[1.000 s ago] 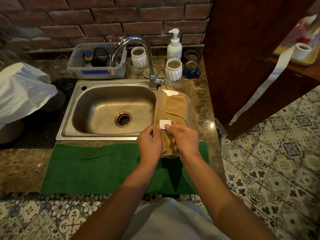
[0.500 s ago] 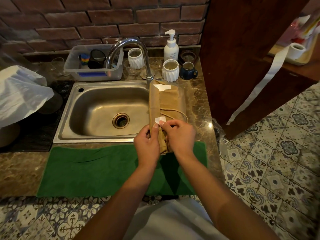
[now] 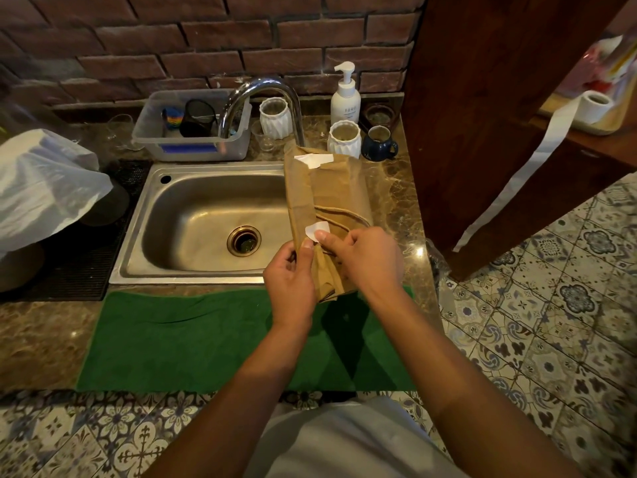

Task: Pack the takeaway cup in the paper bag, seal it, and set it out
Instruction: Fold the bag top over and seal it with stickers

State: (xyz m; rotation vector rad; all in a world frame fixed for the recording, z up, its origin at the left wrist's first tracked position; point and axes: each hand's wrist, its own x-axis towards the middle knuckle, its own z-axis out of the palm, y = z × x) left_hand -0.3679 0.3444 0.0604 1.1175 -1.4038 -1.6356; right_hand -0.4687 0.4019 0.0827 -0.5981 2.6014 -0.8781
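A brown paper bag [image 3: 331,191] with a folded-over top and twine handles stands on the counter at the sink's right edge. A white sticker [image 3: 312,160] holds the fold at its far end. My left hand [image 3: 291,274] grips the bag's near end from the left. My right hand [image 3: 362,260] presses a second white sticker [image 3: 316,231] onto the fold with its thumb. The takeaway cup is hidden; I cannot tell whether it is inside the bag.
A steel sink [image 3: 206,222] with a curved tap [image 3: 262,105] lies left of the bag. A green towel [image 3: 206,339] covers the counter's front. Behind stand white ribbed cups [image 3: 344,138], a blue mug [image 3: 379,143], a soap pump [image 3: 345,94] and a plastic tub [image 3: 193,125]. A wooden panel [image 3: 482,115] rises at the right.
Both hands stayed on the bag's near end. The right thumb shifted over the near sticker, pressing it lower onto the fold. The bag has hardly moved.
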